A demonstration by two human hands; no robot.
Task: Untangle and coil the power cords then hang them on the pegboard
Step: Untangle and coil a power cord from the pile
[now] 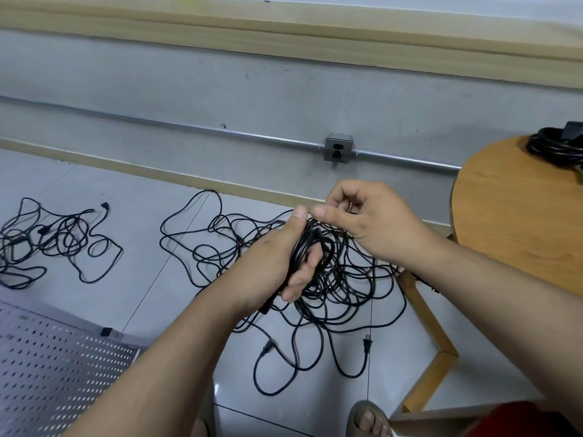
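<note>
Left hand [268, 266]: fingers and thumb curled round a small coil of thin black power cord [310, 244], several round loops bunched in the palm, thumb up along the top. A thicker black end hangs below the heel of this hand.

Right hand [369, 216]: just beside the left, thumb tips nearly touching. Fingers curled in, and they appear to pinch one strand that runs to the coil. We cannot see the exact contact point.

Under both hands lies a large loose tangle of black cords [340, 298], smooth and glossy, with many crossing loops on the pale glossy tiled floor [132, 216]. A pronged black plug [367, 343] lies at its near edge. A smaller tangle of black cords [53, 241] sits well apart to the left, with bare tile between the two.

Near left: a white perforated metal pegboard [53, 367], lying flat, its far edge near the large tangle.

Right: a round light-wood table [511, 222], its curved rim close to the right forearm. A coiled black cord bundle [552, 146] rests on it. The table's angled wooden leg [426, 316] borders the tangle on that side.

Behind: a grey wall with a grey metal conduit [189, 129] and a square metal outlet box [338, 149].
</note>
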